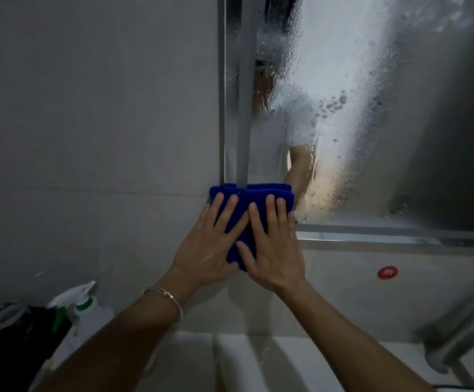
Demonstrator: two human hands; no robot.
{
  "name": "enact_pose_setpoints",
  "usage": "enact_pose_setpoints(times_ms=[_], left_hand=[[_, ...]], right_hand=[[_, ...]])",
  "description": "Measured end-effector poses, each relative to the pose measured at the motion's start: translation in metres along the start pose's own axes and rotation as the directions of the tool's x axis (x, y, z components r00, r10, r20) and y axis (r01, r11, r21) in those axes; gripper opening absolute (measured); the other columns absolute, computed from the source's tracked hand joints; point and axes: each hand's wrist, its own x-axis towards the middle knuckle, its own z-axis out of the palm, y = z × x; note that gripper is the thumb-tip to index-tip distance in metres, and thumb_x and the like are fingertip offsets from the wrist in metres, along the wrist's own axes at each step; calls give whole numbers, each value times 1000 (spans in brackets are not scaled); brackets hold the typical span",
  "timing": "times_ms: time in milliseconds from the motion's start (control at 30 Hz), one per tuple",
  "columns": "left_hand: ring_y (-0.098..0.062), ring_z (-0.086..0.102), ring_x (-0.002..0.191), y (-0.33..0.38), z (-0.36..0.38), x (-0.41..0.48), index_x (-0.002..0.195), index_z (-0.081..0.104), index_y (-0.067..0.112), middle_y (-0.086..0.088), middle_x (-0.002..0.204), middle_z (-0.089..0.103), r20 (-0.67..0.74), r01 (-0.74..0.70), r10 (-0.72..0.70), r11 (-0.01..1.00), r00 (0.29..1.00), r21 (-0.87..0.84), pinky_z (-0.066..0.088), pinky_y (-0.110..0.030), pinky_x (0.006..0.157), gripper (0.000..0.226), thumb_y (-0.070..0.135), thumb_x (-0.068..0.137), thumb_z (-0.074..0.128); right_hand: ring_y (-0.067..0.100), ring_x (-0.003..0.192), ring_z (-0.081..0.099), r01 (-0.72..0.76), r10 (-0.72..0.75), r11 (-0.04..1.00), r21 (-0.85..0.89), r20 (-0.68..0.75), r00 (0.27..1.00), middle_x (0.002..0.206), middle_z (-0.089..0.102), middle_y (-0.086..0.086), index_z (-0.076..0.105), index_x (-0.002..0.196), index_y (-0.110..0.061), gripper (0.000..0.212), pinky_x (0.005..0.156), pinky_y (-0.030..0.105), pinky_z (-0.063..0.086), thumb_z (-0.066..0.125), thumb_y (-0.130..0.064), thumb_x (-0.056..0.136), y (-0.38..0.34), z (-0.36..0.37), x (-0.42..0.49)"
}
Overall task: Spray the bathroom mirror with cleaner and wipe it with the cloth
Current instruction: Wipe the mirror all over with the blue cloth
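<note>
The bathroom mirror (371,108) fills the upper right and is covered with white foam and droplets. A clean vertical streak runs down its left side. A folded blue cloth (247,199) lies flat against the mirror's lower left corner and the wall below it. My left hand (213,247) and my right hand (272,250) press on the cloth side by side with straight, spread fingers. A white spray bottle (89,309) with a green collar stands at the lower left, untouched.
A grey tiled wall (89,123) is to the left of the mirror. A white sink (244,360) lies below my arms, and a metal tap (462,332) stands at the lower right. Dark items (15,335) sit beside the bottle. A red sticker (387,272) is on the wall.
</note>
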Motion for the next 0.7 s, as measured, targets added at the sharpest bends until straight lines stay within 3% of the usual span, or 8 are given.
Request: enact_pose_setpoints(times_ms=[133, 267, 400, 533, 633, 700], left_hand=[[-37, -2, 143, 0, -8, -2, 149, 8, 9, -17, 156, 0, 5, -13, 14, 988, 1000, -155, 15, -55, 114, 98, 49, 72, 55], [-32, -2, 144, -2, -13, -7, 149, 4, 9, -14, 156, 1, 13, -13, 15, 987, 1000, -163, 8, -48, 116, 100, 63, 78, 50], [-25, -5, 145, 10, -2, -3, 148, -10, 12, -10, 157, -9, -76, 110, -116, 991, 990, -78, 6, -43, 116, 74, 39, 93, 32], [-31, -8, 144, 34, 17, 8, 147, -11, 6, -13, 154, -19, -123, 299, -308, 950, 943, -86, 7, -47, 115, 55, 31, 100, 5], [-32, -9, 143, 39, 21, 13, 147, -12, 4, -15, 154, -19, -145, 319, -333, 941, 932, -113, 9, -49, 114, 54, 30, 101, 2], [-32, -9, 143, 37, 20, 15, 147, -12, 4, -15, 154, -20, -167, 299, -315, 948, 934, -113, 11, -50, 114, 54, 29, 101, 3]], right_hand=[[23, 146, -14, 0, 0, 1000, 7, -20, 1000, 156, -24, 6, -11, 150, -18, 61, 117, 43, -3, 10, -45, 100, 1, 1, 1], [23, 146, -12, 9, -10, 998, -57, -23, 1000, 157, -22, 7, -9, 151, -17, 62, 118, 41, -4, 21, -37, 100, 6, 4, 1], [26, 146, -10, 32, -36, 997, -73, -53, 998, 157, -20, 10, -6, 151, -15, 65, 118, 42, -5, 25, -36, 98, 5, 4, -1], [25, 146, -9, 28, -32, 997, -77, -61, 998, 158, -18, 10, -6, 151, -15, 63, 119, 40, -5, 24, -34, 100, 6, 5, 0], [25, 146, -8, 32, -39, 996, -84, -75, 996, 158, -17, 10, -5, 151, -15, 57, 119, 40, -5, 17, -35, 103, 8, 8, 1], [25, 146, -9, 44, -52, 995, -91, -83, 995, 158, -17, 10, -6, 151, -16, 61, 119, 40, -3, 24, -34, 101, 9, 8, 4]])
